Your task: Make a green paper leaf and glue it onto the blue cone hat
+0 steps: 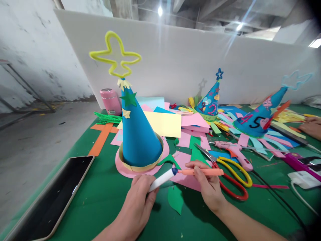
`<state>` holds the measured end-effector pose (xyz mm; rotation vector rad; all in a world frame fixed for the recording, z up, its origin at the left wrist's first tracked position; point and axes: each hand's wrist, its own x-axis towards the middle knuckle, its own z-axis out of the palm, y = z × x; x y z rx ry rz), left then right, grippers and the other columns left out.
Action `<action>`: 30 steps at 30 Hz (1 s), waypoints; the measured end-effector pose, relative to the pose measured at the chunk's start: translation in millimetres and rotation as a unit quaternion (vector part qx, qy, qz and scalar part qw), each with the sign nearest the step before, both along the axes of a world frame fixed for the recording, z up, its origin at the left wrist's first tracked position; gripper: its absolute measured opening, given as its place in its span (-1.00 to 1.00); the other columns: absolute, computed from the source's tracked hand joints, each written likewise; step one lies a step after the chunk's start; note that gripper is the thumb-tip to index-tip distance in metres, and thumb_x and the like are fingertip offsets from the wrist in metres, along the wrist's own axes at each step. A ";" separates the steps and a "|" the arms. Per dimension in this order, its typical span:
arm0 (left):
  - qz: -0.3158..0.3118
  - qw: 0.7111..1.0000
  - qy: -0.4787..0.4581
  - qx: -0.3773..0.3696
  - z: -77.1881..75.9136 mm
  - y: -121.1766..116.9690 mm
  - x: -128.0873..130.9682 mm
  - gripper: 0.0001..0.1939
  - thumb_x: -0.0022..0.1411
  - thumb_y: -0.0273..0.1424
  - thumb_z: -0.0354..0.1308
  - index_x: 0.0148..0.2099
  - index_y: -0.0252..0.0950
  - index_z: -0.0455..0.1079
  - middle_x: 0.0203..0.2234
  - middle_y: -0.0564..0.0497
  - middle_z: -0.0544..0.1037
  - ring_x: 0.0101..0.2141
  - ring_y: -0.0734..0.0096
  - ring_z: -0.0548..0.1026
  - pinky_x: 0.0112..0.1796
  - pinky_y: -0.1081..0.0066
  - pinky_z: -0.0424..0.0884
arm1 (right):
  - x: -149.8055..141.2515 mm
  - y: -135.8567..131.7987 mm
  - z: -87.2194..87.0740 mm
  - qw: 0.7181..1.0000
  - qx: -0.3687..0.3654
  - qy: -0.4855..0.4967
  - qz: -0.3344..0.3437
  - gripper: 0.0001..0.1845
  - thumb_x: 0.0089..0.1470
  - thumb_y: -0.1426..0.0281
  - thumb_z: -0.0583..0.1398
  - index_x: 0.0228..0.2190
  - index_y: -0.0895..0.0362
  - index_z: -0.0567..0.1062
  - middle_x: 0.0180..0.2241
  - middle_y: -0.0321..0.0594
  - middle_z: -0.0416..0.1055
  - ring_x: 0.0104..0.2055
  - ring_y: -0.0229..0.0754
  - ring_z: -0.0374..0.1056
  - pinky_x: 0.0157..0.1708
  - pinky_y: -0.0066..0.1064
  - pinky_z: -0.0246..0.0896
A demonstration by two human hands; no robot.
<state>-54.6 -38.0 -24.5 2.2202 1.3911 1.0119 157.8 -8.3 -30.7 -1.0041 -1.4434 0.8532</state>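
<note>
My left hand (pixel 142 195) is closed around a white marker pen (pixel 163 180) with a dark blue end. In my right hand (pixel 209 185), fingers pinch a slim orange marker pen (pixel 203 172), its narrow tip meeting or nearly meeting the blue end. Just behind the hands stands a blue paper cone hat (pixel 139 134) on a pink brim (pixel 119 164), with green and cream stars and a yellow pipe-cleaner star (pixel 114 60) on top. Beneath the pens lies a green paper leaf (pixel 176 199). Red-and-yellow-handled scissors (pixel 234 167) lie beside my right hand.
A phone (pixel 55 197) lies at the left table edge, with a pink flask (pixel 110 101) behind. At right are a pink glue gun (pixel 235 150) with its cable, two decorated cone hats (pixel 209 100), paper strips and a power bank-like white block (pixel 304 179). Another person's hand (pixel 312 127) shows far right.
</note>
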 end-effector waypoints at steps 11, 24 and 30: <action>0.048 0.979 -0.087 -0.176 27.0 19.9 11.0 -0.90 0.17 -0.38 0.00 -0.40 -0.27 0.22 -0.62 0.18 0.18 -0.58 0.52 0.18 -0.57 0.53 0.11 | 2.6 -4.3 10.8 0.999 -0.053 -0.003 0.004 -0.87 0.11 0.34 0.11 -0.43 0.11 0.39 -0.54 -0.36 0.23 -0.55 -0.37 0.14 -0.55 -0.54 0.10; -0.162 0.949 -0.043 -0.266 25.8 35.0 11.5 -0.85 -0.04 -0.60 -0.10 -0.56 -0.29 0.13 -0.67 0.17 0.15 -0.59 0.57 0.17 -0.58 0.52 0.04 | 5.9 -30.7 4.6 0.994 -0.087 0.044 0.040 -0.81 0.15 0.36 0.07 -0.48 0.11 0.37 -0.54 -0.36 0.16 -0.52 -0.37 0.09 -0.53 -0.55 0.08; -0.224 0.943 0.008 -0.246 23.4 37.6 9.6 -0.83 -0.05 -0.61 -0.12 -0.49 -0.31 0.26 -0.63 0.13 0.28 -0.55 0.52 0.24 -0.54 0.50 0.09 | 8.3 -30.0 1.3 0.996 -0.077 0.002 0.041 -0.79 0.15 0.38 0.06 -0.50 0.11 0.35 -0.56 -0.35 0.18 -0.53 -0.35 0.08 -0.57 -0.52 0.02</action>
